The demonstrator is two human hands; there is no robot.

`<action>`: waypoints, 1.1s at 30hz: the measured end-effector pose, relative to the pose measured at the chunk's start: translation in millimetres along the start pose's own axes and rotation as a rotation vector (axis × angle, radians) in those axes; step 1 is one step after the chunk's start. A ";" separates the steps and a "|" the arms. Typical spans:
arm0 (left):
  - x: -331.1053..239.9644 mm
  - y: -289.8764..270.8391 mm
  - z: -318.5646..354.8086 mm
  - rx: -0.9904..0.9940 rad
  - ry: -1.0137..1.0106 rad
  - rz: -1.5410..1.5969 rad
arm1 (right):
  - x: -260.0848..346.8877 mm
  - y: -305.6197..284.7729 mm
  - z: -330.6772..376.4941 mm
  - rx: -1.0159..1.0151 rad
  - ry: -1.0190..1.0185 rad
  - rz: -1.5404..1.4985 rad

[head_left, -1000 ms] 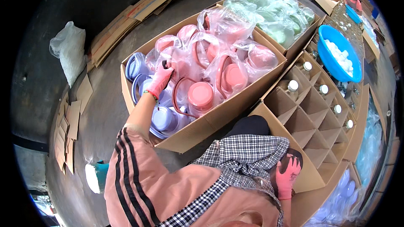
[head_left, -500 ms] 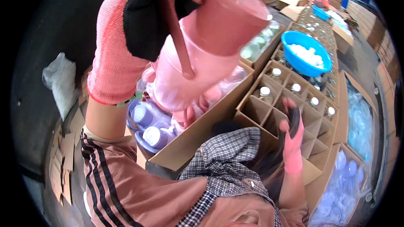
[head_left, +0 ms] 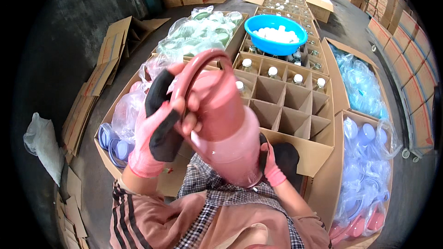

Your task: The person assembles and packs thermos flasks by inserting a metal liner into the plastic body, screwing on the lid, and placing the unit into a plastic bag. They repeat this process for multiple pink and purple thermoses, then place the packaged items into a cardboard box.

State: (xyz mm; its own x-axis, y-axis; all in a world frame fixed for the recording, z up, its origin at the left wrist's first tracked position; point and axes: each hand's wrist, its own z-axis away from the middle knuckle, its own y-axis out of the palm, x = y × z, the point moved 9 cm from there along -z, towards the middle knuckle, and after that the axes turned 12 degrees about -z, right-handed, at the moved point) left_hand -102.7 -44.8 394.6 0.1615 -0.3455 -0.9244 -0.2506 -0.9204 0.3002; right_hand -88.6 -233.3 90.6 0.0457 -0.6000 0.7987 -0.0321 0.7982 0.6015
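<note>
Pink bottle [head_left: 230, 150] tilts near open-celled carton's edge [head_left: 302, 141], clamped by left hand [head_left: 160, 127], touched by right hand [head_left: 270, 162], grip unclear.

Right fingers [head_left: 264, 150] mostly hidden behind pink bottle [head_left: 233, 150]

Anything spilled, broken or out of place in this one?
Nothing looks spilled or broken. Only the flattened cardboard on the floor at lower left looks untidy, its pieces lying loose and unevenly overlapped.
</note>
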 end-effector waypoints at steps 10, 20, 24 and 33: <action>140.4 -141.9 65.3 0.102 0.176 -1.829 | 40.3 50.5 12.0 0.157 -0.154 0.139; 172.4 -128.1 19.7 0.067 0.165 -0.648 | 139.5 92.4 3.0 0.202 -0.440 0.406; 155.3 -70.9 -19.7 -0.007 0.177 -0.520 | 258.8 136.9 32.2 -0.017 -0.958 0.492; 153.4 77.8 -8.5 0.520 0.644 -1.211 | 244.3 14.2 92.7 -0.517 -0.199 1.551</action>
State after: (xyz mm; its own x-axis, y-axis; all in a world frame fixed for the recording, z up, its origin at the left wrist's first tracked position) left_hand -89.3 -171.0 278.2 0.8729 0.4244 -0.2407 0.0589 -0.5813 -0.8115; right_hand -170.5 -373.4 295.8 0.1672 0.7747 0.6098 0.3951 0.5140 -0.7614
